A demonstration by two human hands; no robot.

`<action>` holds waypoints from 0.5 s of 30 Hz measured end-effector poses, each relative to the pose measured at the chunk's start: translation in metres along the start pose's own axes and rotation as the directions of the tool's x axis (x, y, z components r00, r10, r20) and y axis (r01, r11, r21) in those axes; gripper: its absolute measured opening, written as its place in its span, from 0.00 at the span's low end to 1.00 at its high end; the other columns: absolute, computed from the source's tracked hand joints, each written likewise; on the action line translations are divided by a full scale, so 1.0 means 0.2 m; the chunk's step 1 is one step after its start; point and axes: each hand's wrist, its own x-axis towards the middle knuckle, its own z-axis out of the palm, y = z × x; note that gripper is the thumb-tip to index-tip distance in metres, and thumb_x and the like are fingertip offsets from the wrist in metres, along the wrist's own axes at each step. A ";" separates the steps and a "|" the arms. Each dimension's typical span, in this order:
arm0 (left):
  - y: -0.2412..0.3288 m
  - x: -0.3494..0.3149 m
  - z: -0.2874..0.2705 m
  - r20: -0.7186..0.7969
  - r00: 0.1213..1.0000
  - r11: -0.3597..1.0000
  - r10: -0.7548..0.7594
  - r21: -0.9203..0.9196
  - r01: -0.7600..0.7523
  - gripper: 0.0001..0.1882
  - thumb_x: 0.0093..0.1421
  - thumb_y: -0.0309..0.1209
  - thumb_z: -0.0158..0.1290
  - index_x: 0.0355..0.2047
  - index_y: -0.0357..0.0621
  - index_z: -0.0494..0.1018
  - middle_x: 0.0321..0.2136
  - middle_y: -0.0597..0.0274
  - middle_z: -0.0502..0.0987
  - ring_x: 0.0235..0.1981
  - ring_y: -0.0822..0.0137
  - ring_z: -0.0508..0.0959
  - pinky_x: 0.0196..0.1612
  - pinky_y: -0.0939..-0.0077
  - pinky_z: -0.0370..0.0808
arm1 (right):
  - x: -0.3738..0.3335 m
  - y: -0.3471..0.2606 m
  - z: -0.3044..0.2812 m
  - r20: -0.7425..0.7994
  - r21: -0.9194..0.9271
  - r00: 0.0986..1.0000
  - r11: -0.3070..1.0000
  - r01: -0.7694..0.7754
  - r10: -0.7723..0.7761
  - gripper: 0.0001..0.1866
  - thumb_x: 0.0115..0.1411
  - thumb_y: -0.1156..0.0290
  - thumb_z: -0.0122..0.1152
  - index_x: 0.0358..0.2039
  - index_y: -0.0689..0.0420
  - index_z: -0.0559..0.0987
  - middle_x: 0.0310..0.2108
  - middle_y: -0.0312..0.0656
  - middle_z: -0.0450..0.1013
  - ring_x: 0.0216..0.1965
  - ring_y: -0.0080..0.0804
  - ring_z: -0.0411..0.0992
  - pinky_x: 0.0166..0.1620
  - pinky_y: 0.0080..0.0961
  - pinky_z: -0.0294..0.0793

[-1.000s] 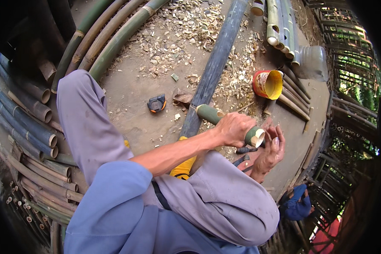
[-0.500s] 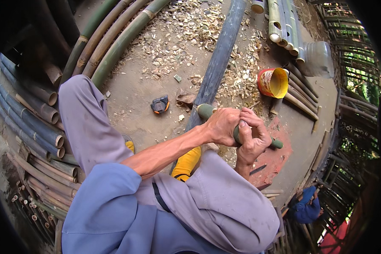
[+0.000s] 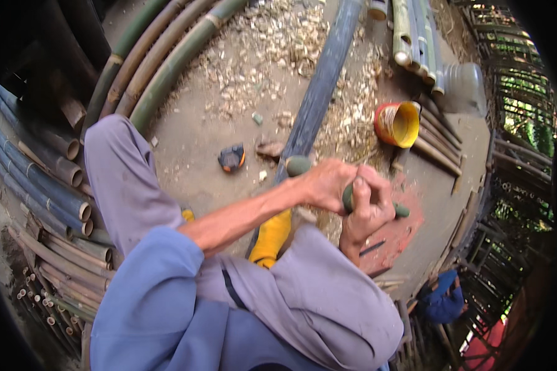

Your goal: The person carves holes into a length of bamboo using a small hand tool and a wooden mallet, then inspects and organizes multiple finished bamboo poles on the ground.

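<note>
Brown floor (image 3: 192,139), heavily littered with pale wood chips (image 3: 247,62), too many to count; bamboo along both sides. Containers: two. One red-and-yellow bucket (image 3: 386,122), tipped, mouth facing right, yellow inner wall showing, contents not readable. One clear plastic container (image 3: 465,91) beyond it, blurred, can't tell what's inside. Counts: four long poles (image 3: 181,69) curving at upper left, one dark pole (image 3: 325,77) running down the middle, one black-and-orange tape measure (image 3: 231,158) on the floor, two yellow-covered feet (image 3: 271,238) partly seen. One green bamboo piece (image 3: 298,165), held in front of the right knee, its far end near the dark pole. Hands: two, both closed, touching each other. Left hand (image 3: 329,183) wrapped over the middle of the piece; right hand (image 3: 370,207) curled tight around its nearer end. Green stub (image 3: 401,211) pokes out past the right hand, can't tell if same piece. One reddish slab (image 3: 397,238) beside, one thin dark object (image 3: 372,247) on it. One co-worker (image 3: 442,303) in blue, lower right.
</note>
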 end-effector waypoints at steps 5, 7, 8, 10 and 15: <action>0.00 -0.06 0.03 -0.083 0.996 0.999 -0.038 0.003 0.039 0.28 0.27 0.33 0.64 0.35 0.43 0.73 0.27 0.54 0.77 0.29 0.52 0.78 0.33 0.64 0.75 | 0.22 -0.31 -0.09 0.368 -0.454 0.895 0.889 -0.065 0.253 0.11 0.55 0.75 0.55 0.37 0.66 0.78 0.41 0.47 0.75 0.46 0.36 0.72 0.53 0.34 0.67; 0.00 -0.06 0.02 -0.101 0.995 1.000 0.005 -0.021 -0.007 0.29 0.26 0.33 0.64 0.35 0.44 0.73 0.28 0.55 0.77 0.30 0.53 0.78 0.34 0.63 0.75 | 0.35 -0.46 -0.19 0.253 -0.260 0.967 0.960 0.109 -0.042 0.16 0.57 0.69 0.54 0.43 0.64 0.79 0.44 0.47 0.75 0.48 0.34 0.72 0.53 0.32 0.67; 0.02 -0.04 0.04 -0.086 0.996 0.999 0.026 -0.039 -0.030 0.29 0.26 0.33 0.64 0.35 0.44 0.73 0.28 0.56 0.77 0.30 0.53 0.78 0.34 0.63 0.75 | 0.35 -0.42 -0.30 0.256 -0.282 0.959 0.939 0.197 -0.124 0.17 0.57 0.69 0.53 0.44 0.63 0.79 0.44 0.47 0.75 0.48 0.34 0.72 0.53 0.32 0.67; 0.06 0.01 0.09 -0.053 0.997 0.995 0.061 -0.070 -0.065 0.26 0.29 0.34 0.64 0.33 0.43 0.73 0.27 0.55 0.77 0.31 0.51 0.78 0.32 0.61 0.75 | 0.26 -0.33 -0.37 0.324 -0.465 0.942 0.853 0.238 -0.086 0.18 0.58 0.69 0.49 0.46 0.63 0.78 0.44 0.49 0.76 0.47 0.34 0.73 0.52 0.30 0.69; -0.06 -0.07 0.08 0.030 0.986 0.981 -0.161 0.114 0.157 0.28 0.32 0.34 0.64 0.37 0.38 0.72 0.32 0.48 0.77 0.34 0.50 0.78 0.35 0.61 0.74 | 0.24 -0.17 -0.02 0.532 -0.574 0.821 0.801 0.169 0.208 0.19 0.61 0.69 0.43 0.46 0.67 0.76 0.39 0.54 0.77 0.40 0.37 0.77 0.46 0.30 0.74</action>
